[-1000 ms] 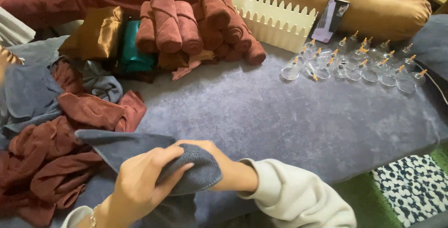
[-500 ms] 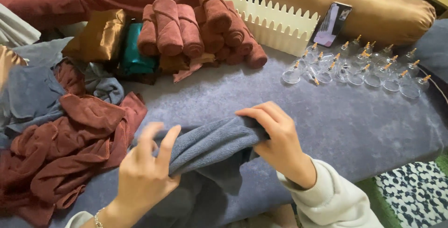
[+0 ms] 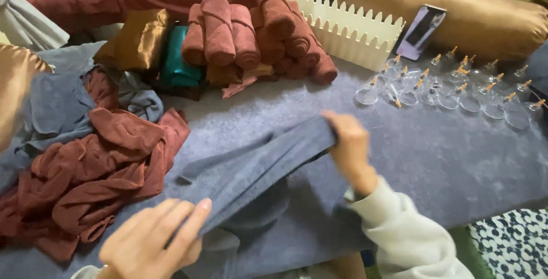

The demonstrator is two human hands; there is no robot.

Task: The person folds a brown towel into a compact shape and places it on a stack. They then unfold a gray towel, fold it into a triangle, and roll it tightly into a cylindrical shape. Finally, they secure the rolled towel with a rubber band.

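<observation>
In the lower middle of the frame, a grey-blue towel (image 3: pixel 257 167) is stretched between both hands above the grey padded surface (image 3: pixel 399 153). The right hand (image 3: pixel 349 145), right of centre, pinches the upper end of the towel with closed fingers, and its pale sleeve (image 3: pixel 399 233) runs to the lower right corner. The left hand (image 3: pixel 154 242), at the bottom left, has the lower end of the towel; its fingers lie flat along the edge of the cloth, and it seems to grasp it between thumb and fingers, but the thumb is hidden, so this I cannot say for sure. The towel hangs in a slanted band from the one hand to the other, with loose folds falling under it.

At the left of the frame lies a heap of unfolded dark red towels (image 3: pixel 91 170), mixed with some grey ones. In the upper middle there is a stack of rolled dark red towels (image 3: pixel 251 30), and just beside it, to the right, a cream basket with a picket edge (image 3: pixel 348 27). In the upper right, clear glass cups with small orange tops (image 3: pixel 451 85) stand in rows, well apart from both hands. Behind them a phone (image 3: pixel 421 30) leans against a golden bolster (image 3: pixel 474 13).
</observation>
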